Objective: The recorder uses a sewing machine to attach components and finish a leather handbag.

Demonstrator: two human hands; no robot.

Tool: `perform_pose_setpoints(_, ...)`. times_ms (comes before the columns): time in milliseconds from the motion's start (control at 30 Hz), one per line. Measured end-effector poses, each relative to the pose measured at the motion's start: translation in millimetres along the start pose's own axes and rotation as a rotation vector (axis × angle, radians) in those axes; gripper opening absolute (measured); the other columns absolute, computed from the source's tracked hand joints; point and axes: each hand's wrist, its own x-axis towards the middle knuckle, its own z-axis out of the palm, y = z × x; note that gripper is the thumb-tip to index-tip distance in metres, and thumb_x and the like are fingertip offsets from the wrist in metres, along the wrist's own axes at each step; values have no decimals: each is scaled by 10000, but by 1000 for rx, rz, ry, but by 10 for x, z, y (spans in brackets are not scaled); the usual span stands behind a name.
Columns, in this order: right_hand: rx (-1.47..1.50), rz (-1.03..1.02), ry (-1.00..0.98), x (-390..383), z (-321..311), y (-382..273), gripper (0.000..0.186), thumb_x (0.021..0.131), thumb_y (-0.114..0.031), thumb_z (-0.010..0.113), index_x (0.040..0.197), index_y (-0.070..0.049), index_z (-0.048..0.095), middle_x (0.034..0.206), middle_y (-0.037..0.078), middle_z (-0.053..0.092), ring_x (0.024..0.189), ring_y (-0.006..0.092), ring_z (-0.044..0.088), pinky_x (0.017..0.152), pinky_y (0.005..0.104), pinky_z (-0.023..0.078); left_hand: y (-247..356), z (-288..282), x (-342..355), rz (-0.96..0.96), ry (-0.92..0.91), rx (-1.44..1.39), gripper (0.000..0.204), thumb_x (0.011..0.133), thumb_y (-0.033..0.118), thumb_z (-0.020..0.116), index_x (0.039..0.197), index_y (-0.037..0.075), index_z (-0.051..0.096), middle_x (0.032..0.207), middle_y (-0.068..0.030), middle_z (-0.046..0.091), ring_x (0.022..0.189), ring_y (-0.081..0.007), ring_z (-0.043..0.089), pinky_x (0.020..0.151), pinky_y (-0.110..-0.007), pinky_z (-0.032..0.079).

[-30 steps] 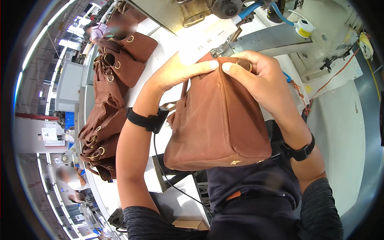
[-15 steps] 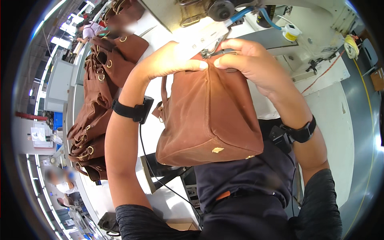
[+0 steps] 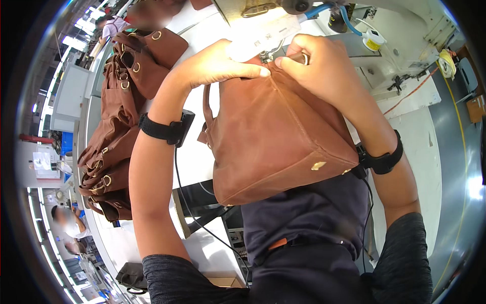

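A brown leather handbag hangs tilted in front of me, its base with gold-coloured feet turned toward my body. Its top edge lies at the presser foot of a sewing machine, under a bright lamp glow. My left hand is closed on the top edge left of the foot, thumb flat on the leather and fingers hidden beneath. Right of the foot, my right hand grips the same edge, fingers curled and thumb pressed near the foot. A handle loop sticks out on the bag's left side.
Several more brown bags with gold rings lie in a row on the left. Blue tubing runs by the machine, near a small white bottle. A dark pouch sits at lower left. People work in the background.
The bag's base has swung to the right and the bag has turned under the presser foot. My right hand has curled more tightly around the edge; my left thumb has moved slightly up and right.
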Motion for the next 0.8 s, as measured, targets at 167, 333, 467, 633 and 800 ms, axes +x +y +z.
perform_pose_setpoints(167,143,201,-105,9,3,-28,328,830,-375,758,789,-54,705,804,122,730,771,329,694,736,424,518,7,55,-76,52,57,-27,394,865,412,826,1030,58,776,817,11,671,771,-93,567,711,-285,484)
perform_pose_setpoints(333,122,192,-131,43,37,49,355,819,-385,762,794,-37,695,802,146,723,746,334,693,720,417,530,35,60,-51,80,64,-14,389,863,414,828,1022,63,776,795,24,652,732,-80,540,665,-272,464)
perform_pose_setpoints(467,108,250,-285,198,-34,100,376,786,-405,768,812,-36,701,792,166,719,734,338,697,717,418,541,212,-17,-37,-207,-92,-25,422,869,403,810,1106,58,753,773,24,592,671,-72,459,575,-265,398)
perform_pose_setpoints(633,72,240,-245,230,0,53,333,862,-313,750,775,-9,644,641,79,596,598,178,546,598,361,446,248,-19,-54,-146,-22,-66,550,868,408,802,1261,48,666,826,-5,606,699,-94,479,624,-277,433)
perform_pose_setpoints(800,161,261,-307,297,-35,57,383,819,-303,788,676,-36,554,597,59,524,587,164,476,591,362,403,47,-18,-26,-42,45,143,578,830,499,821,1214,83,704,838,-59,663,824,-148,589,781,-311,502)
